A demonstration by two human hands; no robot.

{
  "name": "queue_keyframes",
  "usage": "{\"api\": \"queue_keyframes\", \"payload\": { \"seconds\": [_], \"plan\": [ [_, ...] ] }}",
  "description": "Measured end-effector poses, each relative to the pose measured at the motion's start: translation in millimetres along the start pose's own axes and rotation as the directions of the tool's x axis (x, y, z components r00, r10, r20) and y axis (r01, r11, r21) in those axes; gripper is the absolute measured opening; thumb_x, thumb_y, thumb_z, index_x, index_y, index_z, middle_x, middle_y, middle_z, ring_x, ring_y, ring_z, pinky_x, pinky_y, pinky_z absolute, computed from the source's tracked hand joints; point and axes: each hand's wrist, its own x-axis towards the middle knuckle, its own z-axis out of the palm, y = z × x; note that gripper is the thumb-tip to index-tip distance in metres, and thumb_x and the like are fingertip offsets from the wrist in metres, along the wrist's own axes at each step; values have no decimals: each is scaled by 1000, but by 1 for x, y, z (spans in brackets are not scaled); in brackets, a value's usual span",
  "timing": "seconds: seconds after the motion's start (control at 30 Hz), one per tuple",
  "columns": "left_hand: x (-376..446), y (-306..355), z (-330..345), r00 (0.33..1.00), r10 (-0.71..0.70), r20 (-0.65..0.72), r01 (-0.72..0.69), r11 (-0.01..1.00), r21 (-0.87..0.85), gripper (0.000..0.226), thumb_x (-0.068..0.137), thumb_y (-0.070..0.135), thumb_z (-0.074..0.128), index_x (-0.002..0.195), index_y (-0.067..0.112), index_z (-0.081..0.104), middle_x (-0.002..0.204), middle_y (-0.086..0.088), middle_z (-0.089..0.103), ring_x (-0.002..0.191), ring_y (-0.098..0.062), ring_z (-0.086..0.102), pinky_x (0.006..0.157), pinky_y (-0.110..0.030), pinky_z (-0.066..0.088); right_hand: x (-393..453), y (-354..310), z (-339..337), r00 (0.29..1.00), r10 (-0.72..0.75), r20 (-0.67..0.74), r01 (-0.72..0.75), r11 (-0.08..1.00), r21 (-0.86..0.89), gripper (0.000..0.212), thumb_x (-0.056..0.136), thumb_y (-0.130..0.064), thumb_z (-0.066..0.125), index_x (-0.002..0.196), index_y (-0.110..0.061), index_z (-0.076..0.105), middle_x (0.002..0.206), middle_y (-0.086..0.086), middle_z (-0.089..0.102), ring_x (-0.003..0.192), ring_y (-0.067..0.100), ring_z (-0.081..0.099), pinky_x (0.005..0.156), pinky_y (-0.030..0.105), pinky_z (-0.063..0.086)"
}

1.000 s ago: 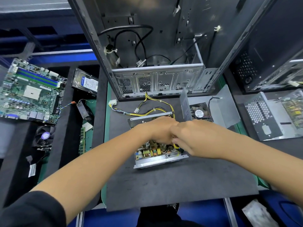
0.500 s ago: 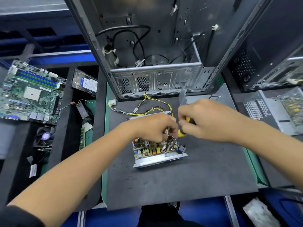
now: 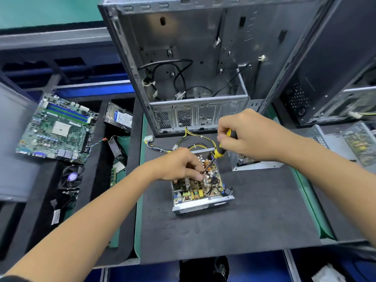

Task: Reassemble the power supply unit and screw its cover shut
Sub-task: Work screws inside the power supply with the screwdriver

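Computer repair workbench. Landmark: open grey steel tower case point(image 3: 193, 64), standing at the back of a black foam mat point(image 3: 234, 226). Left of case: green bare motherboard point(image 3: 57, 127), silver hard drive point(image 3: 119, 119), black cooling fan point(image 3: 71, 177).

The screwdriver point(image 3: 220, 148) has a yellow and black handle. Yellow and black wires point(image 3: 195, 139) run at the far side of the grey mat point(image 3: 234, 231), which lies on green. The motherboard point(image 3: 57, 127) at left is green with blue slots.
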Motion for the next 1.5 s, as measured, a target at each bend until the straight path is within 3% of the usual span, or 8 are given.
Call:
{"api": "queue_keyframes", "payload": {
  "seconds": [0.2, 0.37, 0.5, 0.63, 0.83, 1.0, 1.17, 1.5],
  "plan": [
    [-2, 1, 3, 1000, 0, -14, 0, 998, -60, 10, 78, 21, 78, 79, 12, 72, 77, -1, 68, 64, -6, 55, 63, -22, 44, -4, -1, 1, 999, 32, -2, -32, 999, 6, 17, 88, -17, 54, 72, -19, 54, 65, -5, 69, 53, -2, 51, 49, 30, 43],
    [-3, 0, 9, 997, 20, -76, -28, 993, -112, 16, 84, 24, 72, 86, 8, 74, 81, -8, 70, 72, -22, 61, 68, -30, 48, -9, 1, 1, 998, 54, -17, -54, 998, 23, 19, 89, -17, 54, 71, -21, 52, 67, -3, 70, 49, 2, 49, 48, 28, 40],
    [-2, 1, 13, 993, -11, -114, -14, 976, -218, 10, 84, 21, 72, 79, 13, 72, 65, 2, 63, 54, -6, 47, 53, -19, 38, -12, 3, 0, 997, 68, -45, -67, 997, 29, 19, 89, -18, 53, 71, -23, 50, 68, 0, 71, 48, 7, 46, 49, 30, 42],
    [1, -2, 16, 980, -55, -191, -2, 958, -286, 11, 84, 16, 71, 75, 10, 72, 56, 6, 55, 45, -7, 38, 47, -16, 31, -16, 3, -2, 994, 60, -93, -54, 996, 72, 16, 88, -15, 53, 72, -19, 53, 68, -10, 71, 45, 8, 45, 45, 28, 38],
    [-2, -14, 14, 968, -97, -230, -17, 893, -449, 21, 85, 28, 70, 86, 7, 75, 87, -18, 71, 72, -14, 58, 69, -31, 48, -18, 4, -5, 987, 53, -149, -39, 994, 99, 16, 86, -15, 53, 71, -19, 54, 63, -8, 70, 40, 14, 36, 44, 31, 40],
    [-4, -16, 16, 972, -79, -220, -42, 865, -500, 23, 82, 33, 70, 88, 11, 75, 84, 0, 73, 74, -14, 59, 66, -24, 50, -18, 4, -5, 983, 52, -175, -32, 993, 116, 17, 88, -17, 53, 71, -18, 55, 58, -11, 67, 38, 15, 34, 42, 30, 38],
    [-4, -15, 18, 970, -76, -230, -61, 842, -537, 14, 82, 32, 68, 85, 22, 77, 90, -9, 73, 77, -21, 58, 68, -30, 50, -18, 3, -5, 981, 38, -191, -16, 993, 114, 17, 89, -16, 52, 72, -16, 55, 53, -32, 58, 38, 15, 36, 42, 32, 40],
    [-5, -8, 18, 968, -82, -237, -92, 764, -639, 11, 92, 2, 57, 87, 0, 66, 79, 2, 71, 65, -6, 57, 61, -17, 48, -20, 1, -7, 971, 41, -235, -6, 989, 146, 17, 90, -14, 52, 74, -13, 55, 55, -37, 56, 39, 14, 33, 40, 36, 37]
  ]
}}
